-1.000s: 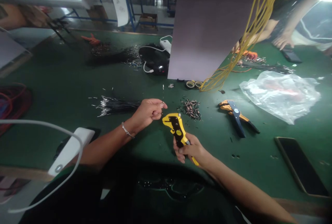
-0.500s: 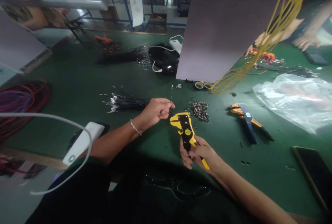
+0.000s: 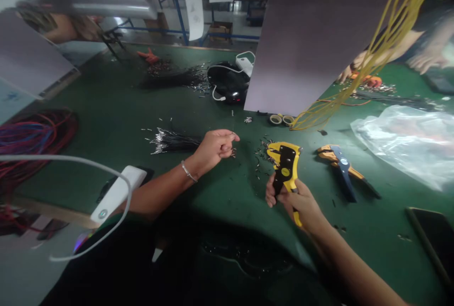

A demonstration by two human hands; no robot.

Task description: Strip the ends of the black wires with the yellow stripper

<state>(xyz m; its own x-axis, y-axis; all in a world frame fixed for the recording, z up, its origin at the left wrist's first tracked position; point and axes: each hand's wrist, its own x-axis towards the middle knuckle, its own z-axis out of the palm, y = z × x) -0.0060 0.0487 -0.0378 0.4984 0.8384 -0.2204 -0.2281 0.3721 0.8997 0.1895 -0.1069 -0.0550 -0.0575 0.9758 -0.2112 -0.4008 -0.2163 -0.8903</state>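
Observation:
My left hand [image 3: 218,147] is closed in a pinch on a thin dark wire [image 3: 233,124] that sticks up from the fingertips, with a small metal end at its top. Beside that hand a bundle of black wires [image 3: 177,142] with silvery ends lies on the green table. Wrapped round the handles of a yellow and black wire stripper [image 3: 285,166], my right hand [image 3: 296,199] is to the right of the left one. The tool's head partly covers a pile of small dark and coppery pieces [image 3: 264,147].
A blue and orange stripper [image 3: 342,166], a phone [image 3: 434,240] and a plastic bag [image 3: 407,140] are on the right. Yellow wires [image 3: 379,60] hang beside a grey panel [image 3: 301,50]. Red and blue wire coils [image 3: 35,140] lie left. Another person's hands [image 3: 354,67] are at the upper right.
My right hand has moved right and slightly up with the yellow stripper, away from my left hand and over the pile. My left hand still pinches the wire. The view has shifted slightly.

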